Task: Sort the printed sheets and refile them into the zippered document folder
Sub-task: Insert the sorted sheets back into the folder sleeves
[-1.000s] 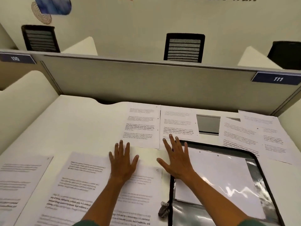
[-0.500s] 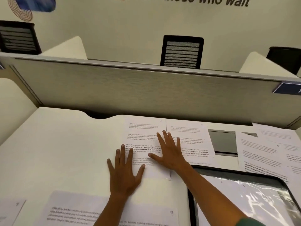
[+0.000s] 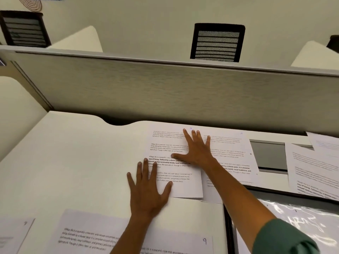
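Note:
Several printed sheets lie spread over a white desk (image 3: pixel 73 153). My right hand (image 3: pixel 197 151) lies flat with spread fingers on a printed sheet (image 3: pixel 181 187) at the far middle of the desk. My left hand (image 3: pixel 148 189) is flat too, its fingers over that sheet's left edge and its palm on the desk. A second sheet (image 3: pixel 233 154) lies just right of it, partly under my right forearm. Near me lies a sheet marked 9 (image 3: pixel 183 241). The open zippered folder (image 3: pixel 297 217), black-edged with glossy clear plastic, sits at the lower right.
A grey partition panel (image 3: pixel 165 88) runs along the desk's far edge, with black chair backs (image 3: pixel 217 43) behind it. A grey hatch (image 3: pixel 268 155) is set in the desk at right. More sheets (image 3: pixel 315 171) overlap at the far right, and one (image 3: pixel 12 235) at the lower left.
Both hands have reached farther forward, from the near desk onto the far printed sheet. The view has tilted up, so the folder and near sheets have slid toward the bottom edge.

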The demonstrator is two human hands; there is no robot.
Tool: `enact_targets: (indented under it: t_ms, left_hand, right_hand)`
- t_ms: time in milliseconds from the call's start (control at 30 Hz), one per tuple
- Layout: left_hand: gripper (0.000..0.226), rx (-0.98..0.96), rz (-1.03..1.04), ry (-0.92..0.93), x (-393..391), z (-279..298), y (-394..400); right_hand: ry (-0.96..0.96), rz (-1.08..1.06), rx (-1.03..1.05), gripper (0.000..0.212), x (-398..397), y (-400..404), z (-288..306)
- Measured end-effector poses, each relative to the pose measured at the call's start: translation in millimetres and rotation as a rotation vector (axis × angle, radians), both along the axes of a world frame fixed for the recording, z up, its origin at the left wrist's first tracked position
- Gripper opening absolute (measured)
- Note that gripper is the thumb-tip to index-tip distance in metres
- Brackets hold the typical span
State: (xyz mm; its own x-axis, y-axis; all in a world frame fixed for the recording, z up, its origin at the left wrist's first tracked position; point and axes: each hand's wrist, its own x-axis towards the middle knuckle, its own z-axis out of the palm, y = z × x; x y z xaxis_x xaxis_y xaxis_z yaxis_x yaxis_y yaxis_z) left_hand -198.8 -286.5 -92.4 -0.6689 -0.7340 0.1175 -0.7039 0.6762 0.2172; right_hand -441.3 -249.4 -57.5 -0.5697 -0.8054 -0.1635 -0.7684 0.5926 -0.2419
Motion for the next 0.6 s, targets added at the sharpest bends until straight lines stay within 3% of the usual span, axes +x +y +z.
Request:
enact_targets:
  t_ms: [600]
  left_hand:
    - [0.085, 0.006, -0.006, 0.01, 1, -1, 0]
  right_hand:
    - [-0.118, 0.031, 0.013, 0.116, 11, 9, 30]
